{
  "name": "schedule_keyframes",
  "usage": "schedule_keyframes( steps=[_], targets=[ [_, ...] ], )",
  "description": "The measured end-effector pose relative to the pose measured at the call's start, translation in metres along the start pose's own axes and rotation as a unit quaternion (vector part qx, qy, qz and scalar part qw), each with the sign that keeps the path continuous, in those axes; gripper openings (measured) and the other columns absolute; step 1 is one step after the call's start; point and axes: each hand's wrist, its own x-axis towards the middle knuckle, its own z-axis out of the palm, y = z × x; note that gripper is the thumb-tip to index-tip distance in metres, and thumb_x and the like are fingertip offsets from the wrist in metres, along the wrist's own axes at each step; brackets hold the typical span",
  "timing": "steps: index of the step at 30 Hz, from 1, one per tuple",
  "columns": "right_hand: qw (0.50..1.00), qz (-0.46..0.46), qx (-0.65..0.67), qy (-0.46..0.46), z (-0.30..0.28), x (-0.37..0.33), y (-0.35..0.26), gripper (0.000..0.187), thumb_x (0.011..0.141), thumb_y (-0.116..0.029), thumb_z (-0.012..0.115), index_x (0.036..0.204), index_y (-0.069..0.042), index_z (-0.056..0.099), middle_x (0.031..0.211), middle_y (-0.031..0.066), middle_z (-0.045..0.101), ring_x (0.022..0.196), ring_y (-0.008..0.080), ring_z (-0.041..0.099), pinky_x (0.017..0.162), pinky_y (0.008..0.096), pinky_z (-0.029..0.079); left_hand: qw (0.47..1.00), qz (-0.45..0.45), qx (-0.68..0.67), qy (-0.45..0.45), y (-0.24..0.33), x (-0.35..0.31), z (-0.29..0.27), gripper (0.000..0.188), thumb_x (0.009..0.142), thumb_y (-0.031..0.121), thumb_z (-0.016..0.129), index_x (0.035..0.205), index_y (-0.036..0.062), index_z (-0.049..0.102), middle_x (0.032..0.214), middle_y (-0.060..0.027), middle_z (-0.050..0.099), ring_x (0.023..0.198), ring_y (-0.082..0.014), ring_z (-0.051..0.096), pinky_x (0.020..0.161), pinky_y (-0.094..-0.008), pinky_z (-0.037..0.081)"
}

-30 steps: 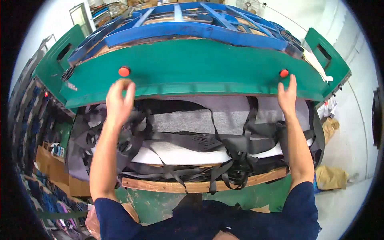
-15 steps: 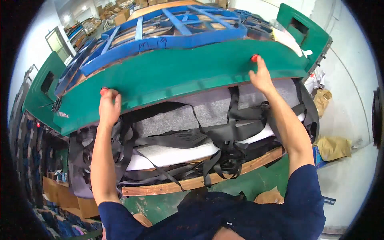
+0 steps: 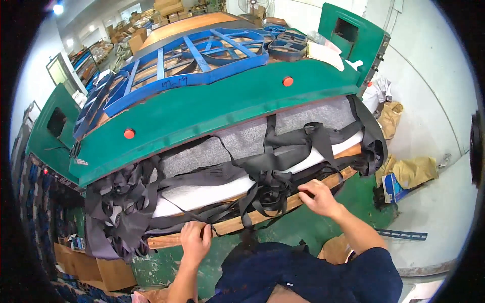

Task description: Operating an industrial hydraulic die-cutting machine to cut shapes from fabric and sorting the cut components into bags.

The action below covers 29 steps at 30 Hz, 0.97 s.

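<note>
My left hand (image 3: 196, 239) is at the near edge of the wooden plank (image 3: 273, 212), fingers bent over it left of its middle. Farther right, my right hand (image 3: 320, 199) has its fingers curled at the same plank; their undersides are hidden. Black fabric strips (image 3: 278, 161) lie tangled behind the plank, over a white sheet (image 3: 202, 196) and a grey fabric stack (image 3: 194, 156). Beyond stands the green machine beam (image 3: 212, 103), with a red left button (image 3: 129, 134) and a red right button (image 3: 288, 81) on its front, neither touched.
Blue cutting dies (image 3: 182, 81) sit on the beam's top. Green side housings rise at its left (image 3: 63, 111) and right (image 3: 348, 33) ends. Cardboard boxes (image 3: 116, 272) stand low at left. Brown paper bags (image 3: 414, 171) lie by the right wall.
Both hands have left the two red buttons and come back toward me, down to the wooden plank. The view has shifted, showing more of the room behind the machine.
</note>
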Motion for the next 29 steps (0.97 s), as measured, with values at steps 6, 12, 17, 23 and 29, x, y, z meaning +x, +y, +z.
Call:
schedule_keyframes(
  steps=[6, 12, 17, 23, 29],
  targets=[
    [0.992, -0.08, -0.075, 0.056, 0.018, -0.014, -0.009, 0.017, 0.081, -0.019, 0.068, 0.087, -0.003, 0.066, 0.087, 0.0115, 0.065, 0.086, 0.0316, 0.059, 0.081, 0.0426, 0.045, 0.998, 0.002, 0.034, 0.046, 0.002, -0.016, 0.009, 0.01, 0.079, 0.01, 0.069, 0.077, 0.0047, 0.06, 0.077, -0.0107, 0.059, 0.074, -0.0311, 0.056, 0.067, -0.0414, 0.043],
    [0.986, -0.077, -0.133, 0.061, 0.03, -0.018, -0.006, 0.019, 0.084, -0.023, 0.064, 0.082, -0.005, 0.066, 0.084, 0.0133, 0.062, 0.087, 0.0325, 0.057, 0.078, 0.0456, 0.044, 0.992, 0.007, 0.089, 0.087, 0.004, -0.019, 0.019, 0.015, 0.084, 0.013, 0.064, 0.075, 0.0017, 0.061, 0.077, -0.0148, 0.059, 0.077, -0.035, 0.056, 0.072, -0.0457, 0.044],
    [0.982, -0.043, -0.179, 0.038, 0.029, -0.016, 0.004, 0.027, 0.087, -0.029, 0.058, 0.079, -0.005, 0.066, 0.084, 0.0168, 0.064, 0.087, 0.036, 0.057, 0.079, 0.0477, 0.045, 0.993, -0.017, 0.112, 0.033, 0.012, -0.018, 0.015, 0.022, 0.086, 0.017, 0.058, 0.075, -0.0006, 0.064, 0.08, -0.0209, 0.06, 0.081, -0.0392, 0.057, 0.077, -0.048, 0.046],
    [0.985, -0.004, -0.171, 0.006, 0.041, -0.021, 0.0, 0.027, 0.086, -0.027, 0.057, 0.082, -0.004, 0.07, 0.088, 0.0189, 0.066, 0.091, 0.0384, 0.059, 0.084, 0.0483, 0.047, 0.993, -0.022, 0.111, 0.024, -0.004, -0.042, 0.023, 0.021, 0.085, 0.016, 0.058, 0.076, -0.0012, 0.066, 0.082, -0.021, 0.061, 0.084, -0.0386, 0.057, 0.08, -0.048, 0.046],
    [0.987, -0.021, -0.159, -0.003, 0.041, -0.03, 0.012, 0.025, 0.087, -0.026, 0.058, 0.083, -0.005, 0.071, 0.085, 0.016, 0.065, 0.089, 0.0348, 0.059, 0.084, 0.0456, 0.046, 0.994, -0.051, 0.089, 0.021, 0.012, -0.047, 0.01, 0.02, 0.085, 0.018, 0.06, 0.084, 0.0004, 0.07, 0.084, -0.0196, 0.061, 0.087, -0.0358, 0.058, 0.083, -0.0448, 0.046]
  ],
)
